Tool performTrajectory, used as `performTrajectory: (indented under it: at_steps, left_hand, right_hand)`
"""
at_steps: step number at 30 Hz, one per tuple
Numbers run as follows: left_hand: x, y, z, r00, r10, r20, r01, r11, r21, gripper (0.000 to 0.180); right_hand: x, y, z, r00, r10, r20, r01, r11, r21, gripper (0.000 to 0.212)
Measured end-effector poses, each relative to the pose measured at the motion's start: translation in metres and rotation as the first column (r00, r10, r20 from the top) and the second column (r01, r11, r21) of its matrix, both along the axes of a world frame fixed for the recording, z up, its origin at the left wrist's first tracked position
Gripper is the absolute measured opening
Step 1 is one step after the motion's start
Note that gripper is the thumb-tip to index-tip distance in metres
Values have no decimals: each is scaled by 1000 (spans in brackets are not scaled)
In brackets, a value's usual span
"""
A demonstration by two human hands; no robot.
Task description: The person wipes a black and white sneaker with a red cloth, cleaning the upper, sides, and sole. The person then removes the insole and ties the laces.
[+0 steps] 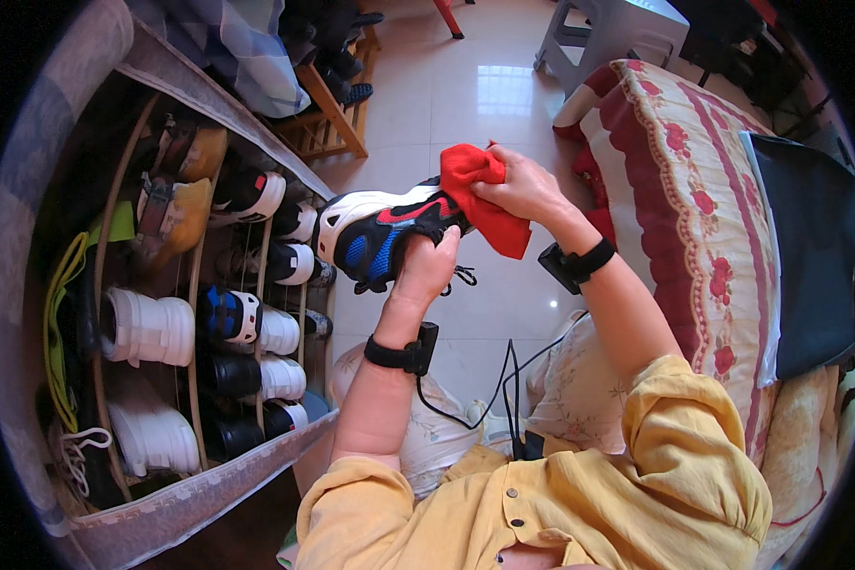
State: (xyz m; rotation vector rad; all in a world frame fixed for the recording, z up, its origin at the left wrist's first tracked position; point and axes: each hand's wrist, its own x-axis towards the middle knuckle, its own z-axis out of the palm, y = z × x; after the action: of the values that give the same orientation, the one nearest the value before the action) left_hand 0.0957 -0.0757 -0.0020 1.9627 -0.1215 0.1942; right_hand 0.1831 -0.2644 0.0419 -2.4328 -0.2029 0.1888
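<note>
A sneaker (385, 228) in black, white, blue and red is held up in front of me, tilted on its side with the heel toward the shoe rack. My left hand (429, 264) grips it at the opening, and the fingers go out of sight inside or behind it. A lace dangles below the wrist side. Over the toe end lies a red cloth (489, 214), pinched in my right hand (525, 187) and pressed against the shoe. Part of the toe is hidden under the cloth.
On my left stands a fabric-covered shoe rack (199, 313) with several shoes on its bars. A wooden rack (337, 114) is beyond it. At the far right are a grey plastic stool (617, 38) and a bed with a flowered cover (674, 218). Cables (489, 408) hang over my lap.
</note>
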Motion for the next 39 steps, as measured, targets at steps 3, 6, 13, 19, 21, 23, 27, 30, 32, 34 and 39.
performTrajectory:
  at_steps: [3, 6, 13, 19, 21, 23, 27, 30, 32, 34, 39]
  left_hand:
    - [2, -2, 3, 1000, 28, -11, -29, 995, -99, 32]
    - [5, 0, 7, 997, -19, -69, 3, 975, -222, 31]
    - [7, 1, 7, 930, -91, -356, -49, 929, -366, 37]
    - [5, 6, 10, 946, 21, -323, -140, 926, -350, 33]
    - [5, 6, 10, 947, 62, -316, -180, 915, -361, 35]
    - [7, 7, 10, 945, 66, -321, -192, 905, -379, 35]
    - [11, 9, 7, 945, 45, -323, -193, 874, -445, 30]
    - [11, 13, 4, 919, 39, -392, -266, 794, -546, 26]
    - [11, 16, 2, 916, 14, -402, -282, 735, -617, 22]
    - [13, 17, -1, 901, -18, -434, -311, 671, -673, 22]
    - [21, 21, -8, 887, -27, -461, -364, 574, -734, 22]
  right_hand:
    - [-2, -4, 4, 968, -39, 248, 96, 970, -222, 56]
    - [-8, 0, 8, 947, -40, 320, 12, 996, 88, 60]
    - [-23, 20, 2, 979, 141, 145, -180, 935, 305, 49]
    - [-7, 3, -5, 976, 42, 212, -35, 999, -37, 53]
    - [-4, -2, -4, 973, -7, 231, 41, 989, -143, 52]
    - [-4, -3, -1, 947, -21, 322, 62, 991, -118, 53]
    - [-18, 8, 3, 966, 89, 241, -149, 959, 241, 55]
    - [-31, 23, -1, 969, 177, 171, -229, 903, 363, 57]
    - [-32, 26, -5, 961, 158, 226, -214, 944, 252, 57]
    - [-26, 23, -8, 952, 144, 271, -182, 976, 120, 58]
    - [-11, 11, -11, 957, 42, 287, -28, 998, -54, 58]
